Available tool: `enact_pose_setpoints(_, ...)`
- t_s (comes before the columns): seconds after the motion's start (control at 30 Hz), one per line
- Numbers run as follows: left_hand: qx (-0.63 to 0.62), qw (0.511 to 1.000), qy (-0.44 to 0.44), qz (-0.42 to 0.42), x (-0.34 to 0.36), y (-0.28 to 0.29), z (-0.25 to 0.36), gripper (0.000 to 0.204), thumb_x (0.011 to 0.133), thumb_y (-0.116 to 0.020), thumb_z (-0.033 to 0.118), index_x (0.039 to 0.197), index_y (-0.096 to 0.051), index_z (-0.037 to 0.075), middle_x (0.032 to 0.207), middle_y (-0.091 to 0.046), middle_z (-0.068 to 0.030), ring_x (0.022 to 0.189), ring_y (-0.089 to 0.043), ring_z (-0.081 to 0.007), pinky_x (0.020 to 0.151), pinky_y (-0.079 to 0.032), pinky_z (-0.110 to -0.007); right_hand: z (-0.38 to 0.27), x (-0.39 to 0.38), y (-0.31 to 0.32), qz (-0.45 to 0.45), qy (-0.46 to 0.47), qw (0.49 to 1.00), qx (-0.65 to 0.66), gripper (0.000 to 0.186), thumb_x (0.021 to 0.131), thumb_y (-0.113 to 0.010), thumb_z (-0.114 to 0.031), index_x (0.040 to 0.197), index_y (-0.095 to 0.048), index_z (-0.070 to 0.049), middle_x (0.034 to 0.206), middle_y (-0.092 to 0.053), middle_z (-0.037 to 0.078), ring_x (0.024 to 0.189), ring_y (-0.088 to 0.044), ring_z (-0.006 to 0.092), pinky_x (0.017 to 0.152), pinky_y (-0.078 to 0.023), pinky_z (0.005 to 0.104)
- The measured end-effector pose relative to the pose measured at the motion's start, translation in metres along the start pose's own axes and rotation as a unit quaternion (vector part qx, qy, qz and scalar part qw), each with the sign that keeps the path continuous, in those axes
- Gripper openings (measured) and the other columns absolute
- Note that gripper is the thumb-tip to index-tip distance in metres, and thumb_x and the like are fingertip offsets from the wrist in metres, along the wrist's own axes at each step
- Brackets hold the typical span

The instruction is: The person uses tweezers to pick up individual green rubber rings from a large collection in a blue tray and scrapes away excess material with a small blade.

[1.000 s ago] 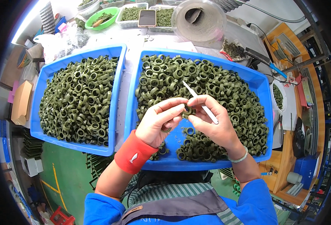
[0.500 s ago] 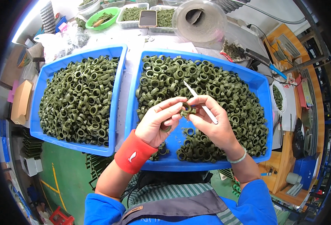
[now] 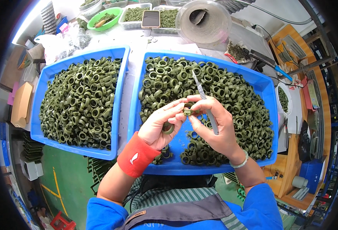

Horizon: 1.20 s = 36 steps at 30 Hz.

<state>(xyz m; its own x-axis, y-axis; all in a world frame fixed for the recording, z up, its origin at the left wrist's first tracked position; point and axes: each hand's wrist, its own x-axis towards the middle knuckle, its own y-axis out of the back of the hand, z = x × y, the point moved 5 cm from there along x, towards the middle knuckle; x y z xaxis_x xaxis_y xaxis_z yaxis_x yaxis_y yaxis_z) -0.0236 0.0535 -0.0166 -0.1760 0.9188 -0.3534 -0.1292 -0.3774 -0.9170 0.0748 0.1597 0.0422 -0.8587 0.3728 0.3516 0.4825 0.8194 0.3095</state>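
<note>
At the left, the blue tray (image 3: pixel 81 151) of green ring pieces (image 3: pixel 79 101) stands on the bench (image 3: pixel 133 42), apart from both hands. Its right edge runs beside the left edge of the second blue tray (image 3: pixel 215 168), and both hands are seen over that one.

The left hand (image 3: pixel 158 124) comes in across the second tray's front edge, toward its front-left corner. Its fingers are narrowed to a pinch on the left side of a green ring (image 3: pixel 188 111); another ring (image 3: pixel 168 128) sits lower, tucked against the curled fingers.

The pinched ring is between the two hands, seen over the tray's left half, midway between back and front edges. Which way its opening faces is hard to tell.

The right hand (image 3: pixel 218 123) is just to the ring's right. Its thumb and forefinger tips close in at the ring's right side, though whether both touch cannot be told. The same fingers hold a slim grey tool (image 3: pixel 200 92). Its long axis slants from the blunt end near the thumb's base toward the tray's back edge, leaning left; the pointed end faces away from the person. The ring lies left of the tool's shaft, nearer the front edge than its tip.
</note>
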Motion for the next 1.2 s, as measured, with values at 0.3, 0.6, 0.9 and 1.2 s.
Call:
enact_pose_setpoints(0.3, 0.063, 0.997, -0.035, 0.0, -0.006, -0.002, -0.002, 0.028, 0.1, -0.055, 0.008, 0.126, -0.052, 0.001, 0.095, -0.057, -0.005, 0.069, -0.049, -0.0037, 0.051, -0.038, -0.012, -0.006, 0.006, 0.009, -0.002, 0.052, 0.997, -0.051, 0.019, 0.081, -0.071, 0.006, 0.099, -0.067, -0.002, 0.102, -0.071, 0.013, 0.094, -0.071, 0.0241, 0.081, -0.057, 0.0339)
enact_pose_setpoints(0.6, 0.351, 0.925, -0.144, 0.004, -0.014, -0.015, 0.006, 0.017, 0.093, -0.063, 0.002, 0.11, -0.062, 0.003, 0.086, -0.062, -0.0037, 0.06, -0.048, -0.0024, 0.047, -0.029, -0.016, -0.012, 0.01, 0.019, -0.063, 0.074, 0.991, -0.096, 0.02, 0.083, -0.069, 0.006, 0.1, -0.066, -0.003, 0.101, -0.071, 0.013, 0.092, -0.07, 0.0261, 0.081, -0.056, 0.0345)
enact_pose_setpoints(0.9, 0.381, 0.917, -0.116, -0.012, -0.015, -0.018, 0.004, 0.015, 0.094, -0.063, 0.005, 0.109, -0.063, 0.002, 0.081, -0.064, -0.0056, 0.055, -0.051, -0.0036, 0.041, -0.028, -0.018, -0.003, 0.007, 0.027, -0.097, -0.008, 0.995, 0.014, 0.021, 0.085, -0.065, 0.009, 0.105, -0.065, 0.001, 0.102, -0.07, 0.011, 0.095, -0.068, 0.0189, 0.083, -0.054, 0.0311)
enact_pose_setpoints(1.2, 0.404, 0.911, -0.088, 0.002, -0.014, -0.018, 0.002, 0.014, 0.094, -0.064, 0.006, 0.107, -0.063, 0.004, 0.078, -0.064, -0.0043, 0.054, -0.051, -0.0038, 0.041, -0.028, -0.018, -0.006, 0.007, 0.027, -0.109, -0.01, 0.994, 0.016, 0.022, 0.086, -0.063, 0.01, 0.106, -0.065, 0.002, 0.103, -0.069, 0.009, 0.095, -0.067, 0.0159, 0.084, -0.054, 0.0287)
